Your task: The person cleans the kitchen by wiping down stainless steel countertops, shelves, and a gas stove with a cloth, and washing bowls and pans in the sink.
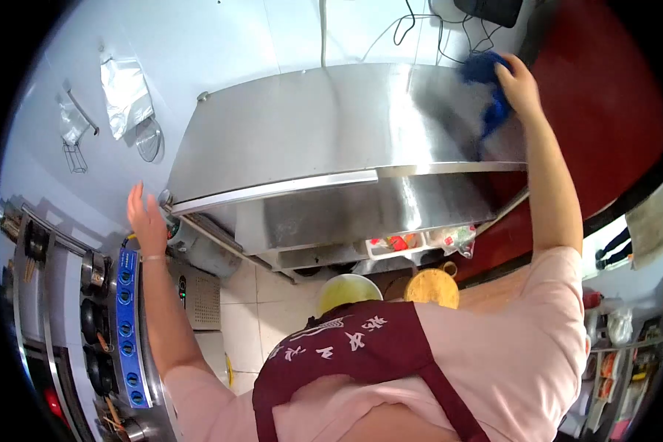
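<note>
My right hand (520, 87) is closed on a dark blue cloth (498, 110) at the far right end of the stainless steel table (309, 125). Part of the cloth hangs down over the metal top beneath my fingers. Off the table's left end, my left hand (147, 221) is raised with its fingers stretched out and holds nothing. It is close to the table's front left corner. Shiny streaks of light run across the metal top.
Below the table, a shelf carries a white tray (395, 244) with red packets. A pale green bowl (350, 289) and a round wooden board (432, 287) are near my apron. Left stands a blue knob panel (129, 331) with pans. Black cables (442, 33) hang behind.
</note>
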Demonstrator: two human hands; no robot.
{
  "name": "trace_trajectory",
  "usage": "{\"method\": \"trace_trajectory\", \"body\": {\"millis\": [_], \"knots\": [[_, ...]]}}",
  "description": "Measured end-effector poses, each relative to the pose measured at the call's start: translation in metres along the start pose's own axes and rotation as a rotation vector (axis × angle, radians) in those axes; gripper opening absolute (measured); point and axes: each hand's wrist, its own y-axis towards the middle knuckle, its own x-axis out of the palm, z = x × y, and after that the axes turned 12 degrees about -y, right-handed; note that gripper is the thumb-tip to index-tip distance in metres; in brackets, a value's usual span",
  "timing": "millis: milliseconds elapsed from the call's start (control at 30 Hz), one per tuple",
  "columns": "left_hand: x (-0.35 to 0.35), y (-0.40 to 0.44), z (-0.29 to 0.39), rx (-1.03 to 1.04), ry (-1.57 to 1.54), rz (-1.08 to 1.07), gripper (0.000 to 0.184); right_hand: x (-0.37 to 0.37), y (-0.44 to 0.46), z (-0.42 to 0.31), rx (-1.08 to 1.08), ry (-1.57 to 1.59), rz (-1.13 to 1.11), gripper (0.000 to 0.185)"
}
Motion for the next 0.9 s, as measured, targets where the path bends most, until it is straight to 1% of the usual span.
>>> {"method": "trace_trajectory", "body": {"millis": [33,67,100,133,167,200,267,300,367,400,433,467,500,533,567,600,667,700,733,767,800,833,867,900], "knots": [[0.015,0.006,-0.018,0.000,0.035,-0.012,0.037,-0.015,-0.006,0.019,0.071,-0.016,-0.080,0.039],[0.029,0.009,-0.028,-0.004,0.073,-0.023,0.040,-0.007,-0.001,0.076,0.020,-0.026,-0.117,0.042],[0.040,0.009,-0.032,-0.011,0.082,-0.013,0.040,-0.002,-0.002,0.117,0.003,-0.115,-0.251,0.044],[0.050,0.008,-0.036,-0.048,0.017,-0.022,0.040,0.010,-0.002,0.174,0.029,-0.264,-0.485,0.051],[0.054,0.006,-0.038,-0.087,-0.047,-0.030,0.041,0.026,-0.012,0.204,0.125,-0.419,-0.483,0.056],[0.055,0.007,-0.036,-0.096,-0.034,-0.020,0.041,0.038,-0.020,0.218,0.219,-0.572,-0.473,0.061],[0.055,0.007,-0.025,-0.078,-0.009,-0.062,0.040,0.050,-0.009,0.208,0.303,-0.672,-0.571,0.068],[0.054,0.004,-0.020,-0.093,0.009,-0.058,0.040,0.072,0.010,0.249,0.249,-0.752,-0.650,0.065],[0.053,0.005,-0.019,-0.100,-0.072,-0.086,0.039,0.096,0.034,0.208,0.402,-0.797,-0.721,0.054],[0.054,0.007,-0.023,-0.115,-0.058,-0.073,0.039,0.112,0.040,0.202,0.377,-0.793,-0.722,0.054],[0.054,0.007,-0.026,-0.077,-0.062,-0.069,0.038,0.132,0.048,0.212,0.330,-0.820,-0.697,0.051],[0.054,0.007,-0.026,-0.040,-0.067,-0.068,0.038,0.143,0.053,0.199,0.285,-0.848,-0.672,0.048],[0.055,0.007,-0.026,-0.056,-0.057,-0.061,0.038,0.159,0.057,0.186,0.283,-0.796,-0.596,0.047],[0.055,0.008,-0.021,-0.072,-0.084,-0.049,0.037,0.171,0.063,0.159,0.126,-0.750,-0.645,0.049],[0.055,0.009,-0.017,-0.087,-0.110,-0.038,0.037,0.198,0.068,0.144,0.061,-0.684,-0.563,0.051],[0.054,0.009,-0.016,-0.100,-0.100,-0.031,0.037,0.221,0.072,0.112,-0.045,-0.589,-0.553,0.053],[0.055,0.008,-0.015,-0.089,-0.136,-0.012,0.036,0.262,0.059,0.011,-0.310,-0.441,-0.509,0.051],[0.055,0.007,-0.018,-0.087,-0.094,-0.003,0.036,0.280,0.051,-0.042,-0.426,-0.360,-0.470,0.049],[0.054,0.007,-0.014,-0.100,-0.083,0.003,0.036,0.303,0.051,-0.088,-0.510,-0.292,-0.520,0.048],[0.052,0.009,-0.008,-0.120,-0.092,-0.002,0.035,0.312,0.043,-0.143,-0.574,-0.290,-0.579,0.049],[0.050,0.011,-0.005,-0.138,-0.102,-0.005,0.034,0.338,0.034,-0.180,-0.640,-0.230,-0.545,0.047],[0.050,0.011,-0.007,-0.144,-0.086,0.006,0.034,0.359,0.028,-0.220,-0.673,-0.221,-0.541,0.045],[0.050,0.011,-0.012,-0.114,-0.096,0.014,0.034,0.389,0.028,-0.250,-0.636,-0.205,-0.519,0.043],[0.051,0.011,-0.015,-0.084,-0.110,0.020,0.033,0.399,0.029,-0.281,-0.680,-0.154,-0.559,0.045]]}}
